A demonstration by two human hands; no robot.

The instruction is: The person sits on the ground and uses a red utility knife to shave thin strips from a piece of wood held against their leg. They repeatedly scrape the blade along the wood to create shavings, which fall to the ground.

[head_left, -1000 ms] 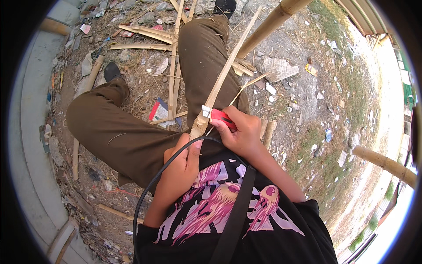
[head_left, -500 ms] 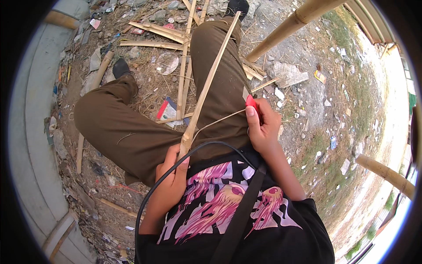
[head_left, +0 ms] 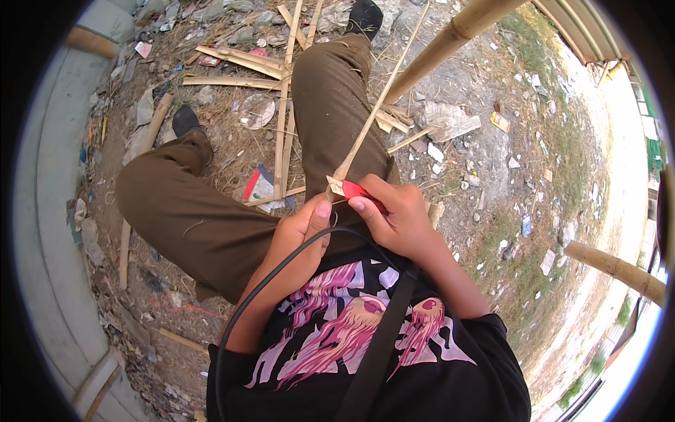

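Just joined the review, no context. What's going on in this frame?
A seated person works a long thin bamboo strip over their lap. The left hand pinches its near end; the right hand holds a red-handled knife with the blade against that end. More split bamboo slats and litter lie on the dirt around their legs.

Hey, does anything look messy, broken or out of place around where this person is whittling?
Yes. Split bamboo strips and paper scraps litter the dirt around the legs. In the hands, the bamboo stick and red knife look normal.
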